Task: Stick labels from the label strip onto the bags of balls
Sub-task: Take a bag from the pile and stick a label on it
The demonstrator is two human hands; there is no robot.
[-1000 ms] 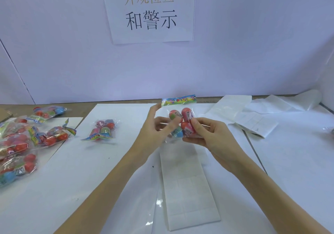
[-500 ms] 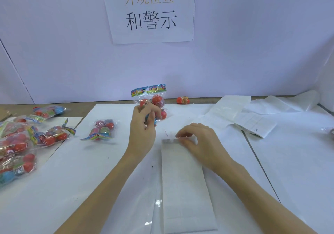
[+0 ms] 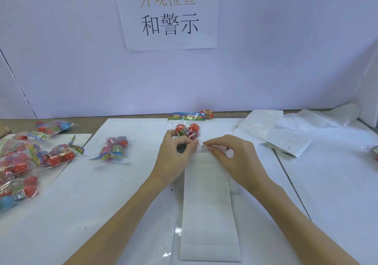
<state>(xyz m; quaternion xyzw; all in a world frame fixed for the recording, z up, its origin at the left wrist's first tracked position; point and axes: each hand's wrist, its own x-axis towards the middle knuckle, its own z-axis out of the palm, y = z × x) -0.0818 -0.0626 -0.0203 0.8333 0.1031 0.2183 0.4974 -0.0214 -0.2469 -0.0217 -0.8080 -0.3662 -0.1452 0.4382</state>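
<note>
My left hand (image 3: 176, 154) grips a clear bag of balls (image 3: 187, 128) with a colourful header card, held upright over the white table near the middle. My right hand (image 3: 231, 156) pinches a small white warning label (image 3: 204, 148) at the far end of the white label strip (image 3: 208, 209), right beside the bag's lower edge. The strip lies flat, running toward me between my forearms. The bag's lower half is hidden behind my left fingers.
One bag of balls (image 3: 114, 148) lies left of my hands. Several more bags (image 3: 22, 158) are heaped at the far left. Folded white label backing (image 3: 286, 139) lies at the right. A small red object (image 3: 207, 114) sits by the back wall.
My left hand carried the bag left and upward, then brought it back down to the strip's end. My right hand let go of the bag, dropped to the strip and now pinches a label.
</note>
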